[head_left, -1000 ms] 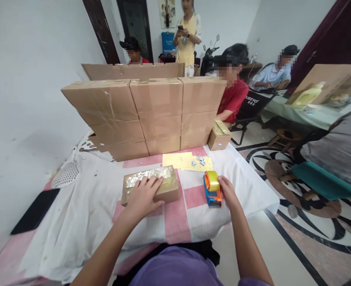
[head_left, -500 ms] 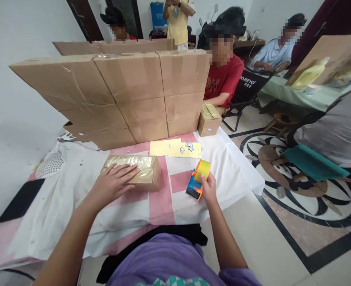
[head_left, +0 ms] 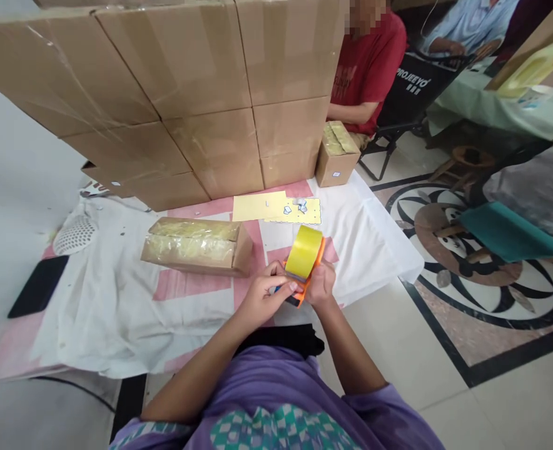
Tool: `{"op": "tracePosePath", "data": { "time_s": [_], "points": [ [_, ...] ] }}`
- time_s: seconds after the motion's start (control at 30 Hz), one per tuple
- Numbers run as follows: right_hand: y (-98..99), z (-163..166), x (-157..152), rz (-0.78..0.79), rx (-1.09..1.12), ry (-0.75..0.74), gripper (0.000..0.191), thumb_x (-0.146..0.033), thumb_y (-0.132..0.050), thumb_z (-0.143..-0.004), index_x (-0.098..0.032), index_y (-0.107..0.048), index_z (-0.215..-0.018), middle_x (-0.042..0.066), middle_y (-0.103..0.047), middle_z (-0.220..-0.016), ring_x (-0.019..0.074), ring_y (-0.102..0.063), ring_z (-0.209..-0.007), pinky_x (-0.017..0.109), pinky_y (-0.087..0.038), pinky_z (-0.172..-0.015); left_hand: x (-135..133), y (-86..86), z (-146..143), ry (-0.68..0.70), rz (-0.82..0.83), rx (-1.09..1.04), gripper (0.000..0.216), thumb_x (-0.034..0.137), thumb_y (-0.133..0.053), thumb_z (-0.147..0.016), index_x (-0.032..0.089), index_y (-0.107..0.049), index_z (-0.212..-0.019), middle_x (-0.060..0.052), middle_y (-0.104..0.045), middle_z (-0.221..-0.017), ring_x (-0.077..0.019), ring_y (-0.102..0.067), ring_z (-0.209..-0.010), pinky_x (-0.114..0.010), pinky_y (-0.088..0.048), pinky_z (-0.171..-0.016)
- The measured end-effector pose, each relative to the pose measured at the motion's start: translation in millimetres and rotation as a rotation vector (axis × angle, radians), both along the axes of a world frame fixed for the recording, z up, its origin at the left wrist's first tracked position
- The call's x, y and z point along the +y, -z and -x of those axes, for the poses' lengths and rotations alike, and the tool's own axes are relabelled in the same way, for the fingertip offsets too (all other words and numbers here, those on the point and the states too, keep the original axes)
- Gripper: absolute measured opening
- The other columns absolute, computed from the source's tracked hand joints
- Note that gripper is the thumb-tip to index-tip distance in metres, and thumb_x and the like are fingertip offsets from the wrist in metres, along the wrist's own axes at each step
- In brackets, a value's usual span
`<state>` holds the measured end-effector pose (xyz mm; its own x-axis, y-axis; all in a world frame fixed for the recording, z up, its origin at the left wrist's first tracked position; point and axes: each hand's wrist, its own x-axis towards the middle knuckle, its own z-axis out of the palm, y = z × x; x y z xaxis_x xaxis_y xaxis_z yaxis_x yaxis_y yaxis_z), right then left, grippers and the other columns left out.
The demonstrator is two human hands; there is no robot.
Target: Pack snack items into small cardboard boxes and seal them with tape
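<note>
Both hands are busy with the tape holder (head_left: 301, 267), so the step in hand looks like getting the tape ready, not sticking it on yet. The tape holder is orange with a fat yellow roll (head_left: 303, 251) on it. It is held up in the air over the near edge of the table (head_left: 93, 312), just in front of the person's body. The right hand (head_left: 322, 285) is wrapped tight around its handle from the right side, with the roll tipped up and away. The left hand (head_left: 261, 295) comes in from the left, and its fingers (head_left: 283, 286) are curled close together, pinching at the low front end of the holder. I think they are feeling for the loose end of the tape, but that end is too small to see. The next move calls for 1 hand to keep the holder steady while the other gets a good grip on the end. Both arms are bent and pulled in close. The small box (head_left: 196, 247), shiny with tape on top, lies on the table to the left, and no hand touches it.
</note>
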<state>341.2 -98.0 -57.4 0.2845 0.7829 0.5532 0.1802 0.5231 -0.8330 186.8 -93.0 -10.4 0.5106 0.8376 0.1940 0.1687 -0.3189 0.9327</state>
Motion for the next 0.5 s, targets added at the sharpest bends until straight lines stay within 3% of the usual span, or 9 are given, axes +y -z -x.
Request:
{"op": "tracePosePath", "data": {
  "time_s": [0.1, 0.23, 0.37, 0.5],
  "points": [
    [-2.1, -11, 5, -0.096, -0.071, 0.219, 0.057, -0.059, -0.044, -0.100, -0.023, -0.062, -0.060, 0.002, -0.059, -0.055, 0.0199, -0.060, -0.056, 0.042, -0.055, -0.073, -9, -8.3, 5, 0.024, 0.077, -0.073, 0.045, 0.052, -0.057, -0.098, 0.018, -0.081, -0.082, -0.002, -0.050, -0.073, -0.0145, -0.052, -0.074, -0.026, -0.042, -0.069],
    [-25.1, -18, 16, 0.082, 0.294, 0.450, 0.058, -0.063, -0.042, -0.099, -0.019, -0.067, -0.071, 0.004, -0.063, -0.060, 0.0202, -0.064, -0.058, 0.035, -0.055, -0.062, -24, -11.0, 13, 0.090, 0.208, 0.025, 0.047, 0.051, -0.055, -0.099, 0.016, -0.081, -0.083, -0.001, -0.055, -0.069, -0.0125, -0.050, -0.065, -0.024, -0.036, -0.060],
    [-46.0, -16, 25, 0.153, 0.585, 0.404, 0.051, -0.063, -0.055, -0.093, -0.016, -0.067, -0.075, 0.001, -0.063, -0.063, 0.0169, -0.064, -0.059, 0.028, -0.054, -0.059, -23, 7.4, 16, 0.095, 0.286, 0.113, 0.048, 0.051, -0.053, -0.100, 0.015, -0.081, -0.084, -0.003, -0.067, -0.069, -0.0139, -0.056, -0.064, -0.024, -0.040, -0.062],
    [-41.0, -11, 21, 0.291, 0.794, 0.358, 0.047, -0.063, -0.066, -0.084, -0.017, -0.068, -0.084, 0.000, -0.068, -0.070, 0.0169, -0.067, -0.067, 0.027, -0.055, -0.062, -19, 27.6, 6, 0.113, 0.306, 0.120, 0.045, 0.048, -0.052, -0.100, 0.015, -0.079, -0.087, -0.003, -0.074, -0.076, -0.0157, -0.062, -0.069, -0.023, -0.044, -0.065]
  ]
}}
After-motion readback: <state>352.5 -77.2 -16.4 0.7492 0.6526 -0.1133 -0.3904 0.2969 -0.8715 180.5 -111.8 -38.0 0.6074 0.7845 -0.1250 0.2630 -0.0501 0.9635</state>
